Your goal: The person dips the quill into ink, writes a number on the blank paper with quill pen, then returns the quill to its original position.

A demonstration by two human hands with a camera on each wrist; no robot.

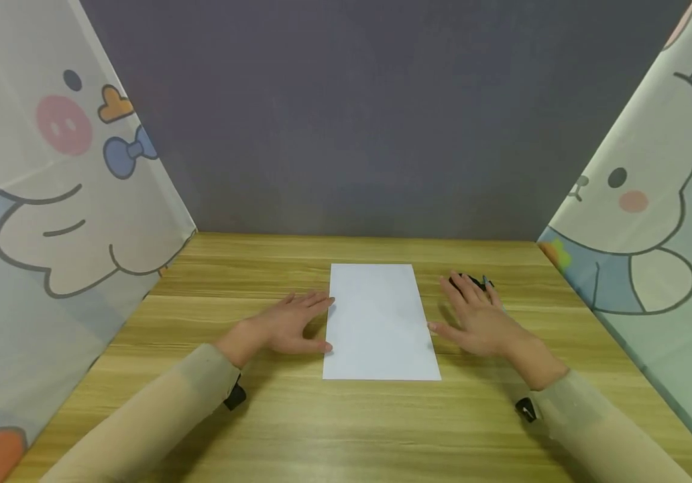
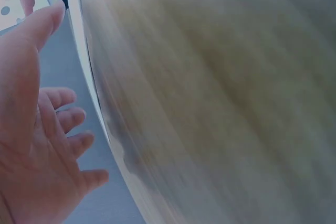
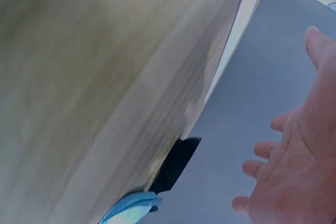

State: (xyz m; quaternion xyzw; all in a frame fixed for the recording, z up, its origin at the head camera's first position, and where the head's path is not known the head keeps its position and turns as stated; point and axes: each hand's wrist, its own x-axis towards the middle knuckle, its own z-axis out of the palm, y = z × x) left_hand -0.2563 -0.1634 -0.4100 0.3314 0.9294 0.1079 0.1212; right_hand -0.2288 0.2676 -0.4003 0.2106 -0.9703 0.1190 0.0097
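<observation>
A blank white sheet of paper (image 1: 376, 322) lies flat on the wooden table, its long sides pointing away from me. Beside its left edge is my left hand (image 1: 292, 325), palm down with straight fingers, the fingertips and thumb right at the edge. My right hand (image 1: 475, 325) spreads its fingers on the other side, the thumb tip at the paper's right edge. Neither palm holds anything in the wrist views. Partly hidden behind the right fingers is a small black object, whose dark flat piece (image 3: 176, 163) appears in the right wrist view next to a light blue curved thing (image 3: 130, 207).
The wooden table (image 1: 322, 429) runs back to a dark grey panel (image 1: 370, 121). Cloth with cartoon animals hangs at the left (image 1: 80, 221) and at the right (image 1: 654, 201). A black strap piece (image 1: 235, 396) shows under the left cuff, another (image 1: 526, 409) under the right.
</observation>
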